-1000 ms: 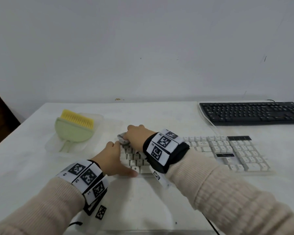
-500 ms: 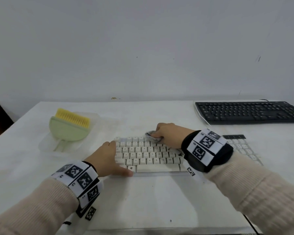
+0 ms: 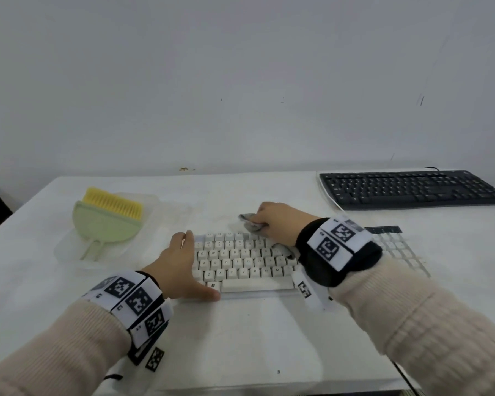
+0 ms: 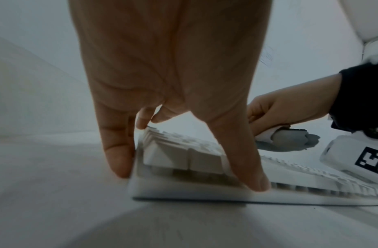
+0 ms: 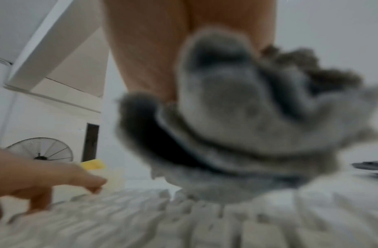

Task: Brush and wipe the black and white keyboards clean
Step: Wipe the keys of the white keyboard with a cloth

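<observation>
Nearest you, your left hand (image 3: 183, 270) braces the left end of the white keyboard (image 3: 240, 261) — fingers straight, thumb laid along the front edge, fingertips against the side, nothing clasped. Your right hand (image 3: 277, 220) sits over the top key rows with its fingers curled round a bunched grey cloth (image 3: 250, 221), which the right wrist view shows pressed onto the keys.

So the step in hand looks like the wiping of the white keyboard, and the upper rows at that. The next move probably calls for firm downward pressure and an even drag along the row while your left hand keeps the board from sliding; the lower rows and the number pad appear to remain.

Further back on the left, one green brush (image 3: 106, 218) with yellow bristles lies in a clear tray (image 3: 72, 247). Far right, the black keyboard (image 3: 409, 188) rests on the table (image 3: 255, 338), well apart from both hands.

Counted — two keyboards, one cloth, one brush, one tray.
</observation>
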`<state>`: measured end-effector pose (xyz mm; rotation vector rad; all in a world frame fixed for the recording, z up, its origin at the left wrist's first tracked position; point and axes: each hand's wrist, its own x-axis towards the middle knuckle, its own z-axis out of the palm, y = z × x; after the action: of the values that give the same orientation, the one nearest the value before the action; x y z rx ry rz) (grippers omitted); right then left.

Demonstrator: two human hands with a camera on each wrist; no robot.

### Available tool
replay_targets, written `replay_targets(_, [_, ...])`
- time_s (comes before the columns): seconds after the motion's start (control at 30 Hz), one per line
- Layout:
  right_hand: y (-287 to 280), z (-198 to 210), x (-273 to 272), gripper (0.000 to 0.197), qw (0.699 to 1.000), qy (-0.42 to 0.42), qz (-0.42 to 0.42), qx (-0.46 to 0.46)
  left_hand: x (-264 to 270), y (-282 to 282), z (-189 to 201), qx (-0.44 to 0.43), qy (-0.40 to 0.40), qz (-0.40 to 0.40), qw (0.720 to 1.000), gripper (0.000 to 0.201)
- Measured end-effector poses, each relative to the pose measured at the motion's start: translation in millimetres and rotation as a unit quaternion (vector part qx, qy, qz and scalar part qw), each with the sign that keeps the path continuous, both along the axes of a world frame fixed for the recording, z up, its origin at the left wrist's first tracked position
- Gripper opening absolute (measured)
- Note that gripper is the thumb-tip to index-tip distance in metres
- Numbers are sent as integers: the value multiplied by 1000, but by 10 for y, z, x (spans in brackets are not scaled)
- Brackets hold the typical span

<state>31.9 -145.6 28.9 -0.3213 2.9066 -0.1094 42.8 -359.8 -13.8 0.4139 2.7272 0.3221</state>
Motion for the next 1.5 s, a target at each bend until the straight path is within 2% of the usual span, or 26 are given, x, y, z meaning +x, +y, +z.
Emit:
replay_targets(0.07, [-107,-107,-4,15,999,-19,4,43,-10,4,-21,-3,1,3,1000,140])
replay_targets(0.17, [-58,-214,10,26,996,-5,8,88,-10,-12,-54,5,2,7,1000,139])
replay_targets(0.33, [249,-197,93,28,996,13,-12,87,-8,-48,-96,28,-7,10,1000,147])
replay_targets(0.43, [521,-190,178,28,997,16,-41,67,-1,-71,-96,47,-7,7,999,163])
replay_targets(0.57, [812,-147,261,31,993,-2,-67,99,-27,-85,-160,65,13,9,998,145])
replay_targets(0.67, [877,-86,314,32,990,-18,-71,120,-55,-94,-207,70,23,8,997,146])
replay_targets(0.77, [786,-37,260,21,988,-17,-68,141,-109,-125,-277,74,37,9,997,149])
replay_targets(0.9, [624,-53,198,13,995,3,-23,100,-176,-146,-336,66,49,4,997,146])
replay_targets(1.03, [623,-184,250,30,995,10,-25,98,-215,-158,-369,72,46,8,996,140])
replay_targets(1.13, [762,-227,300,33,995,21,-52,82,-199,-173,-384,92,51,12,994,136])
replay_targets(1.27, [948,-213,353,33,991,20,-68,116,-158,-172,-360,111,48,15,993,132])
replay_targets(1.4, [1050,-128,294,34,972,-30,-104,209,-182,-182,-388,108,46,15,993,132])
replay_targets(1.5, [1008,-31,266,29,975,-44,-104,194,-188,-170,-366,104,41,15,994,136])
